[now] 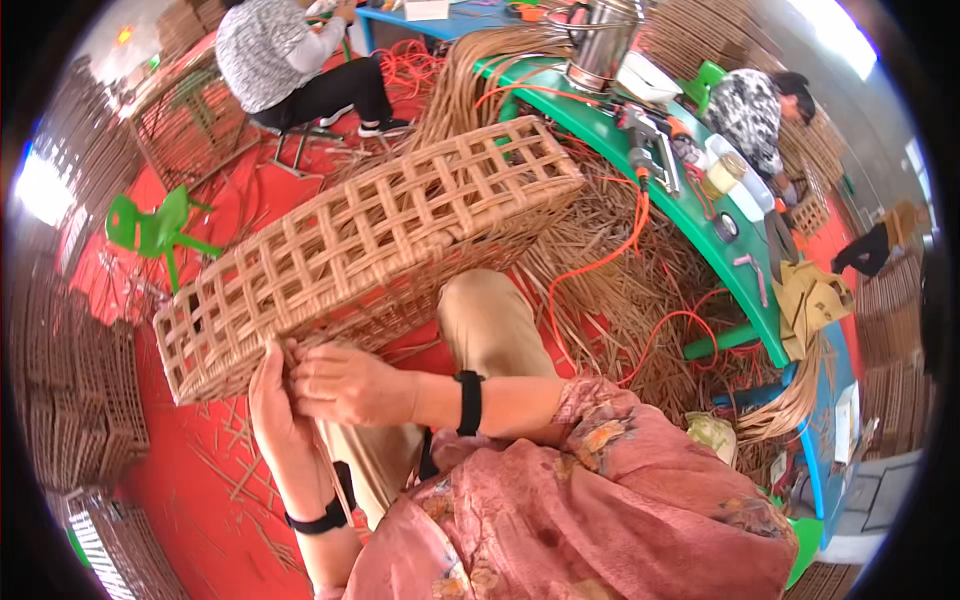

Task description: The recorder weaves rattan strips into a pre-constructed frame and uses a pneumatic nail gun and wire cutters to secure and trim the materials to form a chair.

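A long, open-weave wicker basket (370, 230) lies slantwise in front of me, its near left end close to my knees. My left hand (280, 410) is at its lower edge, fingertips pressed together against the weave. Beside it, my right hand (350, 385) is closed in a pinch, its fingers meeting those of the left. A thin wicker strand (335, 470) trails from between the hands down along my left forearm. The exact spot where the fingertips grip is partly hidden by the fingers themselves.
A green table (740, 285) on the right holds a power drill (640, 140), a metal canister (603, 45) and a jar (723, 175). Orange cord (553, 300) loops over scattered strands. A green chair (150, 230) stands left. Two people (265, 55) sit working farther off.
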Demonstrator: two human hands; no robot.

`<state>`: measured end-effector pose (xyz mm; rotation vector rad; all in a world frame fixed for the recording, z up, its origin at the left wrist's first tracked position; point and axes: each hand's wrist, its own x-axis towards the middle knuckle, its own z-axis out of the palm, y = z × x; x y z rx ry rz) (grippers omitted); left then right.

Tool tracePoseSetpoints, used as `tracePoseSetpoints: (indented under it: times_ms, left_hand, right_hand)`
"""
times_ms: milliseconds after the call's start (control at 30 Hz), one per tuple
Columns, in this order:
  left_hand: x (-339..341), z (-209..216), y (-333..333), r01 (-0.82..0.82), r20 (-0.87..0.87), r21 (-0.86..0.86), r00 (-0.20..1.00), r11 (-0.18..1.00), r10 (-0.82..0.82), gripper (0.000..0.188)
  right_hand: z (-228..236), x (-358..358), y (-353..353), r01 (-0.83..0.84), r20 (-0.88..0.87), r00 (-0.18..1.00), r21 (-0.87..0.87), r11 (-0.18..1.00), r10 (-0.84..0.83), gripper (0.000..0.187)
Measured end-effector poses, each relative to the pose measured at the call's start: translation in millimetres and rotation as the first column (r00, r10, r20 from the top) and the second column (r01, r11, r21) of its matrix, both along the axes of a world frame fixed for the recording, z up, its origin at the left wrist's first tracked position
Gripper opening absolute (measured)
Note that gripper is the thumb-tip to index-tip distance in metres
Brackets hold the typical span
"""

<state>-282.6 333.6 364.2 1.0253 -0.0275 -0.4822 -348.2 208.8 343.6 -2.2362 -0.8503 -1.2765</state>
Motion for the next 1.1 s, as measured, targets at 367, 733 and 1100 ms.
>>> tracePoseSetpoints:
  times_ms: [367,733,1100]
  left_hand:
    - [-4,-6,3,-0.005,-0.099,0.022,0.995,1.0,0.007,0.02]
    - [-12,-22,-3,-0.166,-0.002,-0.016,0.986,0.986,0.166,0.018]
    - [-18,-31,-3,-0.203,0.078,-0.022,0.976,0.979,0.204,0.017]
  right_hand:
    - [69,-58,-137,0.309,-0.041,0.95,0.288,0.906,-0.311,0.024]
    - [18,-115,-540,0.914,-0.533,-0.395,-0.308,-0.263,-0.748,0.063]
    - [-13,-132,-615,0.829,-0.674,-0.555,-0.492,-0.264,-0.488,0.062]
